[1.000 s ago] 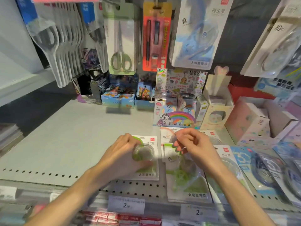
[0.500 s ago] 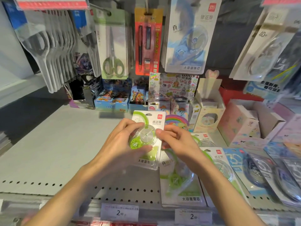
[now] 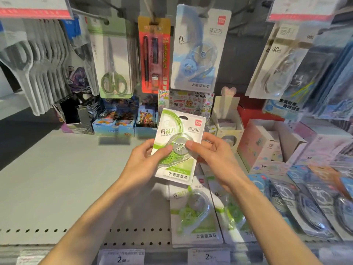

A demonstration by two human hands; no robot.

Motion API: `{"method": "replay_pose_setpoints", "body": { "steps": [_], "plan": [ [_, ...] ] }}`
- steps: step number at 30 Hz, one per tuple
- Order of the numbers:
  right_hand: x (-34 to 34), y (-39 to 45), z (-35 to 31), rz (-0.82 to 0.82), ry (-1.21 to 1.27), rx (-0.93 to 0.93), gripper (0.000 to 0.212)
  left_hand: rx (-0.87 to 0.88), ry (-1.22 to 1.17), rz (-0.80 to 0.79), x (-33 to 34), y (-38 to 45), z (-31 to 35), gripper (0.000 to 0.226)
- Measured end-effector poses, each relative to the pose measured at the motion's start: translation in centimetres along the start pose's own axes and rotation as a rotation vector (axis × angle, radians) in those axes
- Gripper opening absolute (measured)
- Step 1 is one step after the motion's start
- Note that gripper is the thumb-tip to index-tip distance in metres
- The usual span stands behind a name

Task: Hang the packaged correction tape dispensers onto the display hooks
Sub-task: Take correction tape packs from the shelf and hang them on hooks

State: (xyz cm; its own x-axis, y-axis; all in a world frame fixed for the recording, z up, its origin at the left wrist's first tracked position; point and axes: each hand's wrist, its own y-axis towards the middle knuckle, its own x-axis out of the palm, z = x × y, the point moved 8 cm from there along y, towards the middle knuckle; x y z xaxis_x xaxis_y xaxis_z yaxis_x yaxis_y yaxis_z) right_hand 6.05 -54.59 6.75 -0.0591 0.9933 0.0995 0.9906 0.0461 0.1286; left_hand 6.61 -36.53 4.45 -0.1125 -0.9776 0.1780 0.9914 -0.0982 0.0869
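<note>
Lifted off shelf (image 3: 57, 188): green tape pack (image 3: 179, 146), pinched by left hand (image 3: 145, 161) and right hand (image 3: 214, 152), below blue pack (image 3: 198, 48); hang-hole may miss hook, pack drops.

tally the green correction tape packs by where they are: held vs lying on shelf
Held in both hands: 1, green pack, left hand, right hand
Lying on the shelf: 2, one near pack and one beside it, partly hidden by the right arm
Total: 3
</note>
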Motion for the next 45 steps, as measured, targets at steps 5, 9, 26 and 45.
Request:
{"method": "replay_pose_setpoints", "body": {
  "steps": [5, 9, 26, 45],
  "plan": [
    [-2.6, 0.2, -0.7, 0.021, -0.321, -0.022, 0.024, 0.019, -0.019, 0.021, -0.7, 0.0, 0.3, 0.024],
    [-5.0, 0.2, 0.3, 0.011, -0.748, -0.051, 0.009, 0.025, 0.029, 0.102, -2.9, 0.1, -0.3, 0.018],
    [-4.2, 0.6, 3.7, -0.221, -0.792, 0.129, 0.021, -0.007, 0.019, 0.173, -6.0, -1.4, -1.8, 0.021],
    [-1.6, 4.1, -1.6, 0.176, -0.28, -0.125, 0.014, 0.079, 0.054, 0.072, -4.4, -2.0, 0.1, 0.041]
  ]
}}
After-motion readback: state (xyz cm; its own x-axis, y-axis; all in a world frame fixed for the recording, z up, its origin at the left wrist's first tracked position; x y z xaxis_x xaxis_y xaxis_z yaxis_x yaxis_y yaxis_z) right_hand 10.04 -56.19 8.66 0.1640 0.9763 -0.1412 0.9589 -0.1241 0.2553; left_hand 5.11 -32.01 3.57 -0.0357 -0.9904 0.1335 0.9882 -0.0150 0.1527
